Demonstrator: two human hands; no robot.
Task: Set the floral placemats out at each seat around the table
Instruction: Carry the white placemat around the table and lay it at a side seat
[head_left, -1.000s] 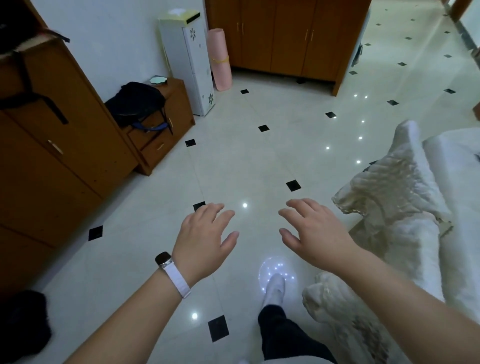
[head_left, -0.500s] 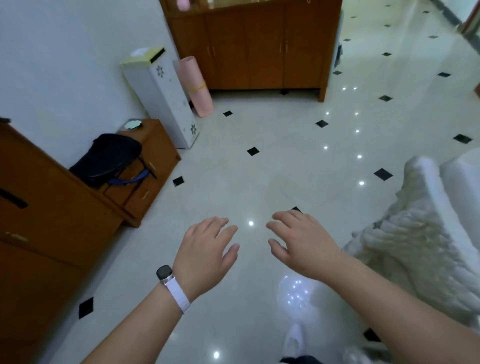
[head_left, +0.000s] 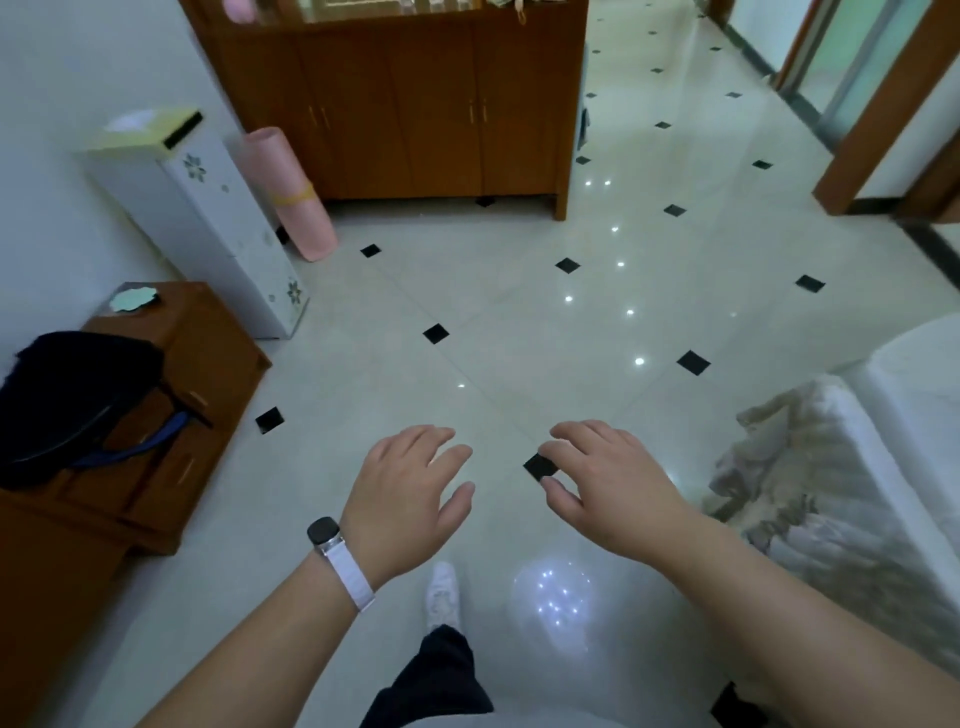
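No floral placemat and no table show in the head view. My left hand (head_left: 405, 493), with a white-strapped watch on the wrist, hovers palm down over the tiled floor, fingers relaxed and holding nothing. My right hand (head_left: 613, 483) hovers beside it at the same height, fingers loosely spread and also empty. Both hands are in the air, touching nothing. My foot in a white shoe (head_left: 442, 595) is on the floor below them.
A low wooden cabinet (head_left: 208, 358) with a black bag (head_left: 72, 400) stands at left. A white floral-printed unit (head_left: 208, 223) and a rolled pink mat (head_left: 296, 197) lean by the wall. A tall wooden cupboard (head_left: 415, 104) is ahead. A white-covered sofa (head_left: 841, 467) is at right.
The view has swung up and to the right while I walk forward; the cupboard and hallway show more. Both hands stay empty and held out in front.
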